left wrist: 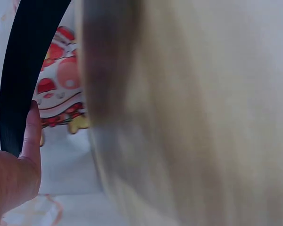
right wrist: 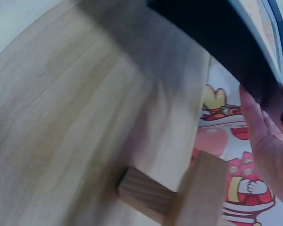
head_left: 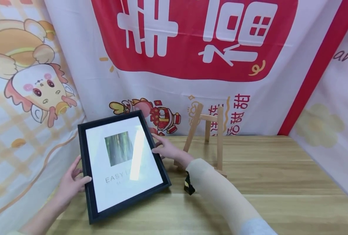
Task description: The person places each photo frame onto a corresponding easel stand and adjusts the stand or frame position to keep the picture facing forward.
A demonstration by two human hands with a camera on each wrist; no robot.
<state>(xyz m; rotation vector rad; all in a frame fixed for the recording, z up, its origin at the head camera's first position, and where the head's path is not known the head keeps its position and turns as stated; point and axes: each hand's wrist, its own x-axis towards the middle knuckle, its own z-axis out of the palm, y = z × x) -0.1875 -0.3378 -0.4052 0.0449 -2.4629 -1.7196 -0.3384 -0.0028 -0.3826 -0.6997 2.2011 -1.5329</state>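
A black picture frame (head_left: 130, 202) with a white sheet, a small green picture and printed letters is tilted over the left part of the table. My left hand (head_left: 71, 182) grips its left side, thumb over the front edge. On the opposite side my right hand (head_left: 169, 148) holds the frame's edge between thumb and fingers. The left wrist view has the frame's dark side (left wrist: 19, 70) between the left thumb and fingers. In the right wrist view the right hand (right wrist: 269, 136) pinches the frame's edge (right wrist: 226, 42). Fingers behind the frame are partly hidden.
A small wooden easel (head_left: 220, 140) stands on the wooden table (head_left: 279, 176), just right of the frame and behind my right forearm. Printed cloth (head_left: 83, 65) hangs behind and at both sides. A black band (head_left: 188, 185) shows at my right wrist.
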